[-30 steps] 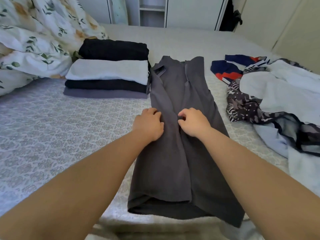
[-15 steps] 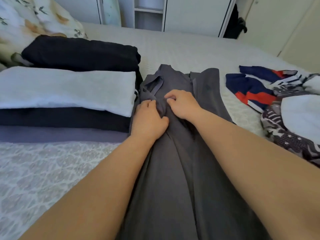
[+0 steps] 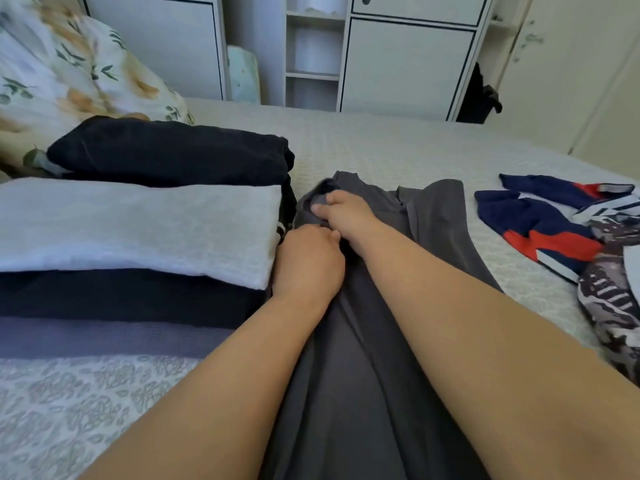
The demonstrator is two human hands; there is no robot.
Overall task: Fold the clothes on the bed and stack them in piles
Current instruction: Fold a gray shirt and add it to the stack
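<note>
The grey garment (image 3: 360,358) lies lengthwise on the bed (image 3: 398,147), just beside the folded pile (image 3: 138,230); the right hand (image 3: 346,213) pinches its top edge; the left hand (image 3: 308,261), fingers curled, grips the cloth just below; unfolded clothes (image 3: 561,226) lie at right.

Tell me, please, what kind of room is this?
Most likely a bedroom: a bed with a patterned cover, a floral pillow at its head, and white wardrobe doors behind it.

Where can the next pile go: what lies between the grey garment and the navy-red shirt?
Only bare bedspread separates grey garment and navy-red shirt, in the head view.
</note>
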